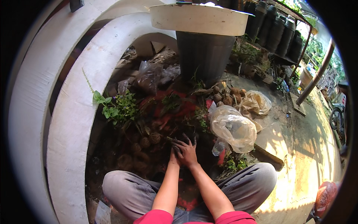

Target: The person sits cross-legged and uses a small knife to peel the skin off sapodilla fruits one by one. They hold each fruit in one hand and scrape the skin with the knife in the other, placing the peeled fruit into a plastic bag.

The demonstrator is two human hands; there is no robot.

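Observation:
My right hand [188, 153] lies across my left hand [174, 157] above dark, shaded ground between my knees. Dark soil coats the fingers of both. The right fingers are spread, while most of the left fingers are hidden behind them. A thin pale stem [169, 138] shows by the fingertips; whether it is held cannot be told. Deep shadow hides whatever lies under the palms. To the left rest several string-wrapped round balls, the clearest being a fibre ball [154, 137]. On the right a clear plastic cup [219, 147] sits beside an open clear plastic bag [233, 128].
Leafy plants [123, 105] grow at the left, beside a curved white structure [70, 112]. A large black pot [205, 56] with a broad cream rim stands ahead. Several brown fibre balls [228, 99] are heaped near a crumpled plastic bag [256, 102]. Stacked black pots [275, 33] stand farther back.

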